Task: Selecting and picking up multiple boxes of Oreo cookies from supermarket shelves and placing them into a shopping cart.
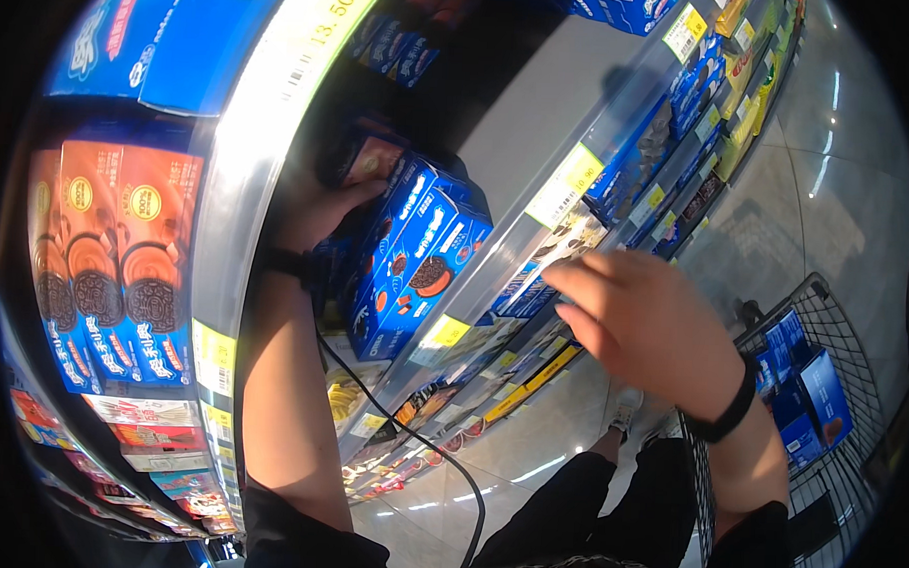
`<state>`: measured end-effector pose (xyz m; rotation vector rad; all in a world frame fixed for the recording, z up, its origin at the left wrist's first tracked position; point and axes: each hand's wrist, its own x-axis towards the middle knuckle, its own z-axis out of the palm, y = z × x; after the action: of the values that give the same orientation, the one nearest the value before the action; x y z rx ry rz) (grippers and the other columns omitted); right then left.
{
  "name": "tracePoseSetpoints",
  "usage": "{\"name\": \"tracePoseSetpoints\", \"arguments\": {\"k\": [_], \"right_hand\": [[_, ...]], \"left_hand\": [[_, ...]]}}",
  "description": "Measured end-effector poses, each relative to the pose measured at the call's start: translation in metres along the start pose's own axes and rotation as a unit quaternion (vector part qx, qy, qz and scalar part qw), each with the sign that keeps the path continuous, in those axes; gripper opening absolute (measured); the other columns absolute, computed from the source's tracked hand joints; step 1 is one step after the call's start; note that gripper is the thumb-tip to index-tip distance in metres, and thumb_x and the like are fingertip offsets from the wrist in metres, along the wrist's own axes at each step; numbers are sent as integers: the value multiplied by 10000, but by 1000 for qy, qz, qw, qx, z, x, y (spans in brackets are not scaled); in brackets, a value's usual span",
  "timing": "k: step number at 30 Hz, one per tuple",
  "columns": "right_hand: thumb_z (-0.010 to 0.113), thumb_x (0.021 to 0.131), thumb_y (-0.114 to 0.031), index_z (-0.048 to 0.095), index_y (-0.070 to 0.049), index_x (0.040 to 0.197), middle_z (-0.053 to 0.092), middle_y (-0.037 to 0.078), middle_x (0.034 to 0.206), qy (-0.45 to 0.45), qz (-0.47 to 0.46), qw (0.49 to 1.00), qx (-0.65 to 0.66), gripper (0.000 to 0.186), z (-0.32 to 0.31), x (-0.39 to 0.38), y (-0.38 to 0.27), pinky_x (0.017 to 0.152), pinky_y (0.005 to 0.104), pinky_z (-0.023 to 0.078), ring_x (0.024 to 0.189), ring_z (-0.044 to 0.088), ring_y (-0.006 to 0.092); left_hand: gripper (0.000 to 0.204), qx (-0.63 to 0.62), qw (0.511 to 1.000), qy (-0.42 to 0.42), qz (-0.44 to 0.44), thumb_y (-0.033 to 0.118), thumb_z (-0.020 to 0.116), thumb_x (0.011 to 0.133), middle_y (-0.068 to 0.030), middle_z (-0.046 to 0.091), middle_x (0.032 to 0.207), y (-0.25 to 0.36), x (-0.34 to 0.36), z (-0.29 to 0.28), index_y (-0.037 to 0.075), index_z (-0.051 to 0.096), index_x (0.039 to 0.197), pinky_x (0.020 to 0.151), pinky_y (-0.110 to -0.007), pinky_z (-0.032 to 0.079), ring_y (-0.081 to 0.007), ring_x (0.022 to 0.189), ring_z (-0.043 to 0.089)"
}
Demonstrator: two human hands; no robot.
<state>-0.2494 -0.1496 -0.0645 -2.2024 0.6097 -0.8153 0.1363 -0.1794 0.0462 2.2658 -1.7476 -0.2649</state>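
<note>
Deep in the shelf bay, my left hand [335, 202] reaches beside a blue biscuit box [415, 258], its thumb against a shadowed brown pack [371, 161]; the rest of its grip is mostly hidden. The blue box, printed with dark sandwich cookies, lies tilted near the shelf's front rail [506, 236]. My right hand [589, 294] hangs in front of the lower shelf, with thumb and bent fingers apart and nothing held, close to packs in pale and blue wrappers [566, 238].
Shelves of brown-and-blue cookie packs [106, 232] rise at the left. More snack rows run away to the upper right. A wire trolley [857, 368] holding blue boxes [821, 392] stands at the right on a tiled floor [778, 185]. A black cable [429, 448] dangles by my left arm.
</note>
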Motion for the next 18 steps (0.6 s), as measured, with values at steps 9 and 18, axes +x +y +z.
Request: {"name": "tracePoseSetpoints", "arguments": {"k": [9,18], "right_hand": [[902,714,-204,305,9,1549,404,239,1530,144,-151,975,75,1048,-18,120,50,1173,411,355,1434,397,358],[910,716,-302,428,-22,1451,538,217,1365,90,-32,989,112,922,-97,85,59,1061,399,454,1253,549,316]], "left_hand": [[972,96,970,56,217,328,943,642,-248,541,1381,134,-31,19,-33,478,1415,1096,-411,435,-346,1281,549],[1096,10,930,30,366,399,965,586,-260,595,1333,183,-13,50,-65,465,1444,1074,-394,458,-349,1257,588]]}}
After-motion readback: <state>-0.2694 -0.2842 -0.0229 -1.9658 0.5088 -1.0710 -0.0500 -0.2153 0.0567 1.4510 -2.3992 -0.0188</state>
